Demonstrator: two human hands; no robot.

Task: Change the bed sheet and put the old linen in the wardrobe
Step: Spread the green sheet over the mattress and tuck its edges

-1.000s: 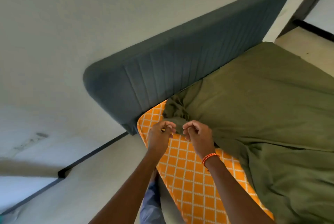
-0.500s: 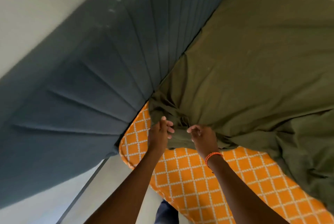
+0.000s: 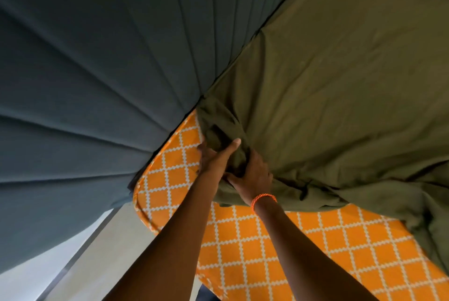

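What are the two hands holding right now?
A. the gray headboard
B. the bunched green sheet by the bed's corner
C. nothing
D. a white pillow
B: the left hand and right hand both grip the bunched green sheet over the orange patterned mattress.

No writing, label, brand or number can be read anywhere in view, on cloth or on furniture.

Olive sheet [image 3: 340, 82], orange-lattice mattress [image 3: 255, 240]

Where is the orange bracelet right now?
In the head view, the orange bracelet circles the right wrist, just below the right hand gripping the green sheet.
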